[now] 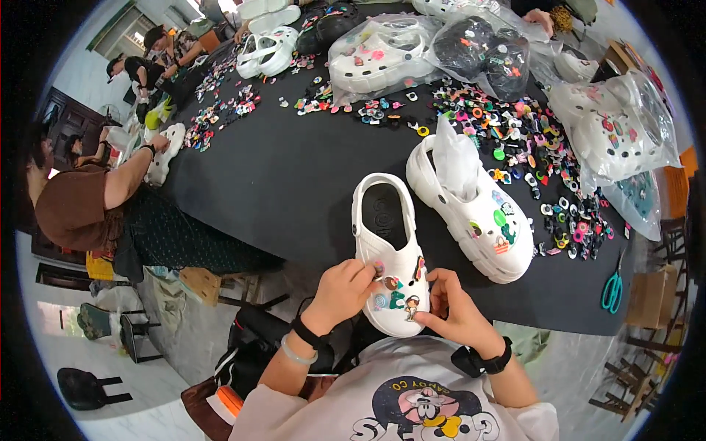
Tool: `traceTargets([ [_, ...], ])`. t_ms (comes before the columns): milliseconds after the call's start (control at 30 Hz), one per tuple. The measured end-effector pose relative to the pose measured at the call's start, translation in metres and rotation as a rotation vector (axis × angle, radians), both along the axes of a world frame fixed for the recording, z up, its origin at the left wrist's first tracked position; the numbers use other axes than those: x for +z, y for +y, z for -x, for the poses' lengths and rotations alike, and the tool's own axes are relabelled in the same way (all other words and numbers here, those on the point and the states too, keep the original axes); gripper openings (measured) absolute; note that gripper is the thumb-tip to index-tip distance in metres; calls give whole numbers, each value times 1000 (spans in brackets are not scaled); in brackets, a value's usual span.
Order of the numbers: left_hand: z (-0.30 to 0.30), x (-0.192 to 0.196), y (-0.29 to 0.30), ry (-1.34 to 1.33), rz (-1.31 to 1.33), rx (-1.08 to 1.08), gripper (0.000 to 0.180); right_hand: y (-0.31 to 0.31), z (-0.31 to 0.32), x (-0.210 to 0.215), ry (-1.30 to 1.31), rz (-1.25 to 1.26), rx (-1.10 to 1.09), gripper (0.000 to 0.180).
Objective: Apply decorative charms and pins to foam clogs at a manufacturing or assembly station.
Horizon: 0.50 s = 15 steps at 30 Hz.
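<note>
A white clog (388,253) lies at the table's near edge, its toe toward me and its heel strap away. Several colourful shoe charms (397,300) sit on its upper, among them a small figure and a green one. My left hand (340,291) is closed on the clog's left side, fingertips by a small charm near the opening. On the right side, my right hand (457,309) grips the clog with bent fingers, its thumb beside the figure charm. Just right of it stands a second white clog (474,220), with charms on its upper and white stuffing in its opening.
Loose charms (529,140) spread over the dark table (294,191). Bagged white clogs (382,62), bagged black clogs (482,55) and another bagged pair (614,132) lie farther off. Teal-handled scissors (612,290) rest at right. A co-worker (88,198) handles a white clog at left.
</note>
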<state>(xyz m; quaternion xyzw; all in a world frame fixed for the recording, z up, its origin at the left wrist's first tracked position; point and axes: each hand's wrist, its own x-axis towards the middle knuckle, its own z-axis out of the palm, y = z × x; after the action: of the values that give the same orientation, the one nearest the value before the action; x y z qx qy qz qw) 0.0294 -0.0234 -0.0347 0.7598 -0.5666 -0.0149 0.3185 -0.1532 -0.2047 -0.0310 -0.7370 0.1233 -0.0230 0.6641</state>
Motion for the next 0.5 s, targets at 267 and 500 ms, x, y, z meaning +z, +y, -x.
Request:
traceTargets([
  [267, -1, -5, 5, 593, 124, 246, 21, -4, -4, 11, 67, 87, 25, 60],
  [500, 44, 42, 9, -42, 266, -85, 21, 5, 12, 37, -136, -28, -11, 52],
])
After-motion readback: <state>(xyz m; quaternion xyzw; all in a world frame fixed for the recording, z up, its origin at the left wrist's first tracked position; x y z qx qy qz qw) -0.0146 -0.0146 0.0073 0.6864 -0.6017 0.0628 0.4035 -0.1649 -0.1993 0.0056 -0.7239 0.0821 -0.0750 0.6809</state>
